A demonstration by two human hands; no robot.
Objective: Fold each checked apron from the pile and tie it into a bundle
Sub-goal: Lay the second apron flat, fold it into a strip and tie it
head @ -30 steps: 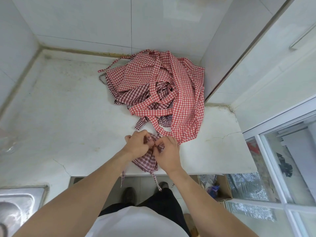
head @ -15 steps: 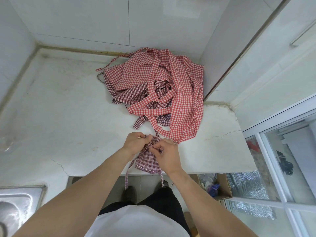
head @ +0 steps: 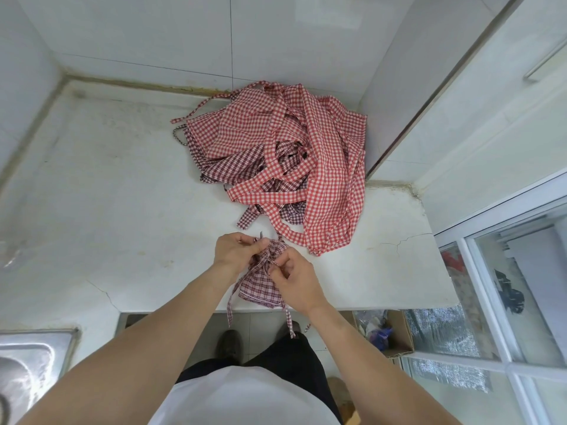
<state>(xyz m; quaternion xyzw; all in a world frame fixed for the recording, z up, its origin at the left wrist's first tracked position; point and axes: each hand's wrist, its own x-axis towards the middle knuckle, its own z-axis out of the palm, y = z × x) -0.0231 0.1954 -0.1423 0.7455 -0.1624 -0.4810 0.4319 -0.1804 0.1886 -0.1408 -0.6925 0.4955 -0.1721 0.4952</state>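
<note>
- The left hand (head: 237,251) has its fingers curled and pinches a strap end at the top of the bundle (head: 260,285), thumb and forefinger closed on the cloth.
- The right hand (head: 294,279) is curled too; its fingertips nip a strap at the knot, just right of the bundle's top.
- The bundle is a dark checked apron folded small. It lies between the two hands at the front edge of the bench (head: 107,210), its lower part under the right hand.
- Two loose straps (head: 229,308) hang from the bundle over the bench edge, one to its left and one to its right.
- Judged step: the knot is being drawn tight; the tie looks not yet finished.
- Risk: the bundle sits at the very edge, so a hard tug toward the body could drag it off to the floor.
- Risk: if either pinch slips while the strap is pulled, the knot may loosen and the folds spring open.
- Risk: a red strap from the pile (head: 288,167) ends just beyond the bundle and could get caught into the knot.
- The pile, red and dark checked aprons tangled together, lies behind the bundle, near the back corner by the wall.
- A sink (head: 30,357) sits well left of the bundle, and a box (head: 395,332) stands on the floor to its lower right.
</note>
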